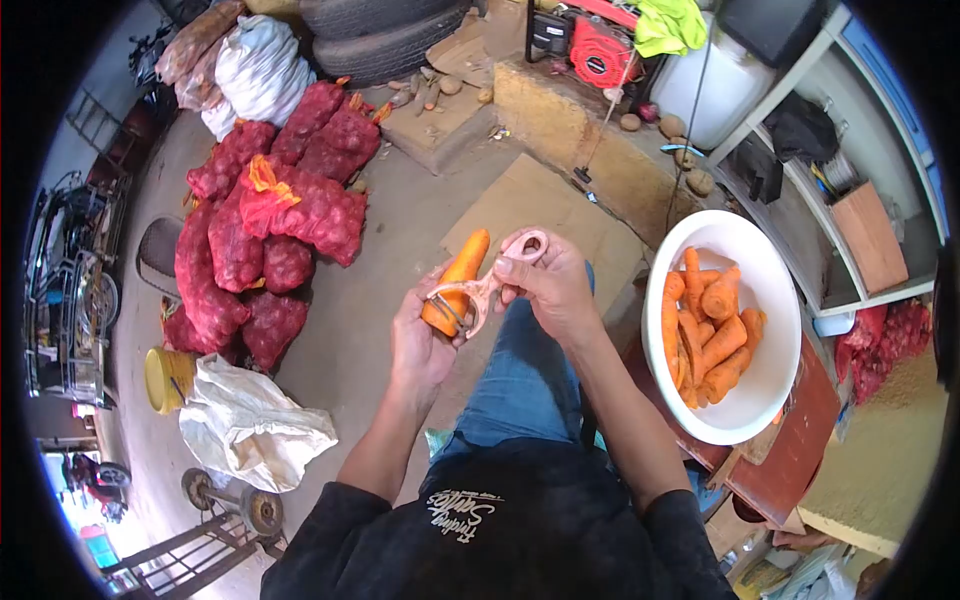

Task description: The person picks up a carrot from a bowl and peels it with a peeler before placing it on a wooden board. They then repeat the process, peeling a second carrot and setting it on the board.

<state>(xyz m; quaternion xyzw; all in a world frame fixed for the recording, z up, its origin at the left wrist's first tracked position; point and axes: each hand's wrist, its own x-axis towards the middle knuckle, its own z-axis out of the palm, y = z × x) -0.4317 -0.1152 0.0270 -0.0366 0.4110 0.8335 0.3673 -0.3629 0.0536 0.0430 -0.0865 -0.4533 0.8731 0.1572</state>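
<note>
My left hand (418,340) grips an orange carrot (458,275) by its lower end, tip pointing up and away. In my right hand (548,285) is a pale pink Y-shaped peeler (487,290), its blade resting against the carrot's lower part near my left fingers. Both hands are over my lap, above my blue jeans. To my right stands a white bowl (775,390) with several peeled carrots (708,335) in it.
The bowl rests on a reddish wooden stool (800,440). Red mesh sacks (270,230) are piled on the ground at left, with white sacks (255,425), a yellow container (165,380) and tyres (385,35). A red generator (600,50) and shelves (860,230) stand behind.
</note>
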